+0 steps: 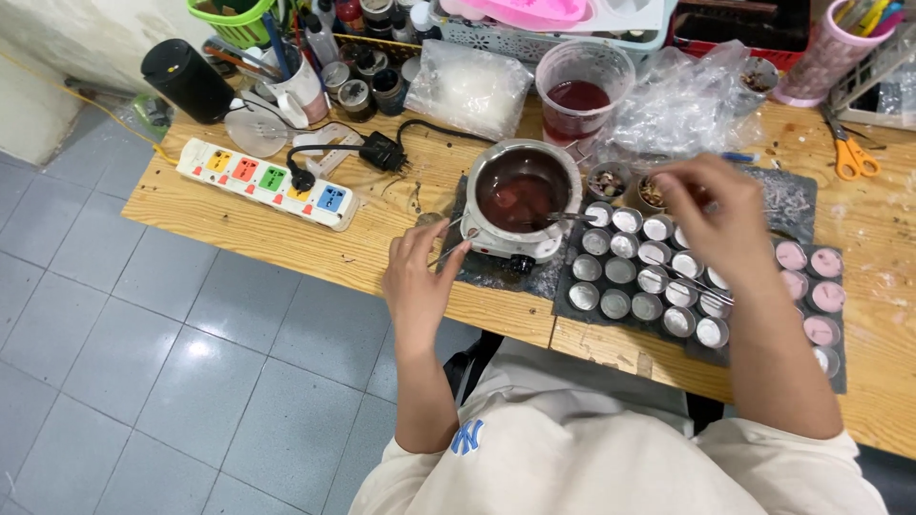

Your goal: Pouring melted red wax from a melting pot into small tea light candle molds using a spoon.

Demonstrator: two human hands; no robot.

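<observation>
Fingers of the left hand [420,277] pinch the end of a thin metal tool [456,244], a closed grip just beside the small white melting pot [524,197]. That pot sits on a dark mat [496,272] at the middle of the wooden surface [286,243] and holds dark red liquid; a metal spoon [563,218] rests across its rim.

The right hand [720,215] hovers above rows of small round tins [630,262]. Its fingers are curled together, but whether they hold anything cannot be told. A thin metal rod [701,284] lies across the tins below it. Most tins hold a pale fill; the tins further right [811,286] are pink.

Behind the pot stands a clear plastic cup [582,81] with dark red liquid, beside crumpled clear bags [687,95]. A white power strip [267,181] with coloured sockets lies at the left, a black plug in it. Orange-handled scissors [852,153] lie at the far right.
</observation>
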